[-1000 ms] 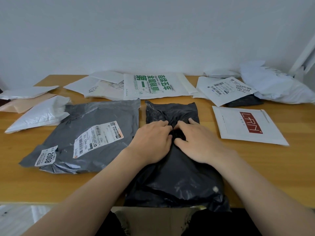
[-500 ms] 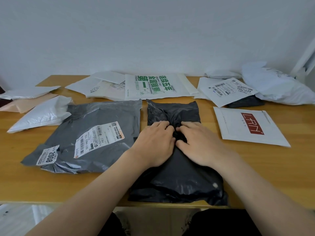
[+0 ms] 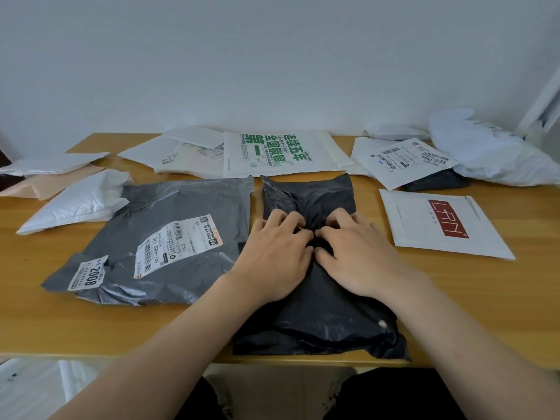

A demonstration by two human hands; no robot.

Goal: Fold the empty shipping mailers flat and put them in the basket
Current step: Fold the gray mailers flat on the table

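A black plastic mailer point(image 3: 315, 313) lies lengthwise on the wooden table point(image 3: 91, 325), directly in front of me, its near end close to the table's front edge. My left hand point(image 3: 272, 256) and my right hand point(image 3: 360, 253) sit side by side on its middle, palms down. The fingers of both hands are bent and pinch the crumpled plastic between them, and creases fan out from the fingertips toward the far end. No basket is in view.
A large grey mailer point(image 3: 169, 213) with shipping labels lies just left of the black one. Right of it is a white envelope with a red logo point(image 3: 436, 225). Several white mailers, one with green print point(image 3: 272, 156), and a puffy white bag point(image 3: 485, 153) line the back by the wall.
Both hands have crept a little farther up the black mailer and their fingers have bunched more plastic. The mailer's near end has slid from over the table edge onto the table.
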